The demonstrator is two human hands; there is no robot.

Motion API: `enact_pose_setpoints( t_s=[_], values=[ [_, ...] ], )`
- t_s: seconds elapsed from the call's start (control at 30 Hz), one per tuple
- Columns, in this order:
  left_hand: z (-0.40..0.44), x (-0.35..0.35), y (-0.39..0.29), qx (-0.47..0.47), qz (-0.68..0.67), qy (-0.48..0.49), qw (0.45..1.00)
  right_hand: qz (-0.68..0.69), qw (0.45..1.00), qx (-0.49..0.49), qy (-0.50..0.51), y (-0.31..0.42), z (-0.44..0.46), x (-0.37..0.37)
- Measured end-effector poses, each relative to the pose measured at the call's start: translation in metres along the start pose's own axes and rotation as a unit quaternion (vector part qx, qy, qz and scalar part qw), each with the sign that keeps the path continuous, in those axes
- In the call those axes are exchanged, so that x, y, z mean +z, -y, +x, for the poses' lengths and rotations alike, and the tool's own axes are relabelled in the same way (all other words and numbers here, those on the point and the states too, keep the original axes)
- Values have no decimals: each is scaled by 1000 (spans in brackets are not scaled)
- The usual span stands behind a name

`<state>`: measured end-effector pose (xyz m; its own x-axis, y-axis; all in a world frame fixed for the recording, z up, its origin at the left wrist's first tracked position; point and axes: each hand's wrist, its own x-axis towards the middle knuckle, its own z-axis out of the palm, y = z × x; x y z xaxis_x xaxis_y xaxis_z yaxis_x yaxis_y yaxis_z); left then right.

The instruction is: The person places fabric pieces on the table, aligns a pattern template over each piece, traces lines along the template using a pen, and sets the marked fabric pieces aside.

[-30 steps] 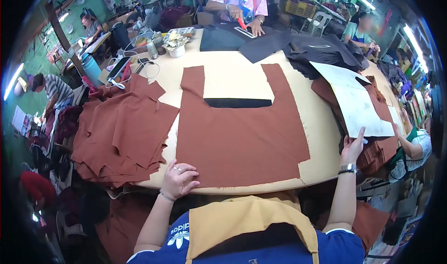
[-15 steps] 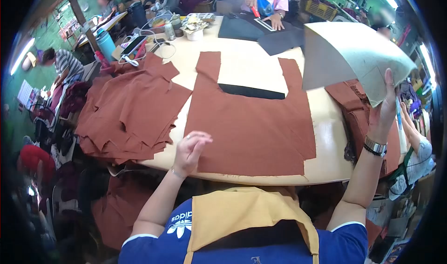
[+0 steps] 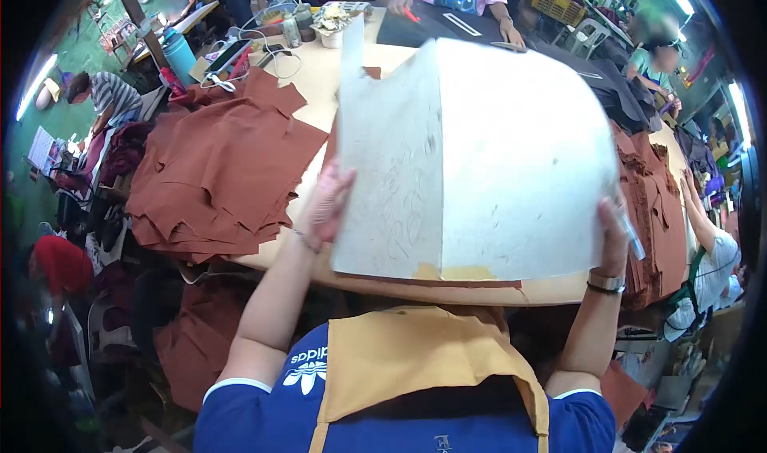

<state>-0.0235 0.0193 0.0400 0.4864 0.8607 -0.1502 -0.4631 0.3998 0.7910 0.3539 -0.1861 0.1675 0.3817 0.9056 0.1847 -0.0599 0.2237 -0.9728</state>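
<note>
The right hand [image 3: 613, 233] is clamping its fingers on the edge of a big white card [image 3: 511, 173], a pen [image 3: 634, 242] poking out beside them. The left hand [image 3: 327, 204] is touching the card's opposite edge; I can't tell whether its blurred fingers are pinching. Between both hands, the card is covering most of a brown cloth [image 3: 372, 73]. Left of the left fingers, a cloth pile [image 3: 228, 165] is lying; right of the right fingers, another pile [image 3: 655, 221] is sitting.

The head camera (wide, round-edged) looks forward and down over the table [image 3: 319, 81] close by.
</note>
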Motion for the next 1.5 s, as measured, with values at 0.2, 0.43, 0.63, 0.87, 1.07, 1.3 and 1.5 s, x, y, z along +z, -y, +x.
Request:
enact_pose_setpoints(
  t_s=[0.2, 0.43, 0.63, 0.87, 1.07, 1.3, 1.5],
  values=[
    [-3, -50, -5, 88, 320, -53, 942, -181, 968, 175, 12, -91, -39, -58],
    [-7, -28, -20, 36, 582, -131, 802, -408, 901, 140, -47, -125, -51, -52],
    [-4, -20, -22, 11, 693, -161, 703, -450, 883, 102, -83, -139, -56, -53],
    [2, -23, -21, 19, 697, -168, 697, -456, 880, 91, -94, -137, -52, -48],
    [7, -32, -19, 40, 722, -168, 670, -494, 863, 66, -80, -142, -47, -50],
    [11, -34, -26, 6, 758, -143, 636, -434, 894, 85, -77, -145, -43, -64],
    [17, -74, -18, 38, 642, -119, 756, -216, 955, 116, -166, -147, -55, -78]
  ],
)
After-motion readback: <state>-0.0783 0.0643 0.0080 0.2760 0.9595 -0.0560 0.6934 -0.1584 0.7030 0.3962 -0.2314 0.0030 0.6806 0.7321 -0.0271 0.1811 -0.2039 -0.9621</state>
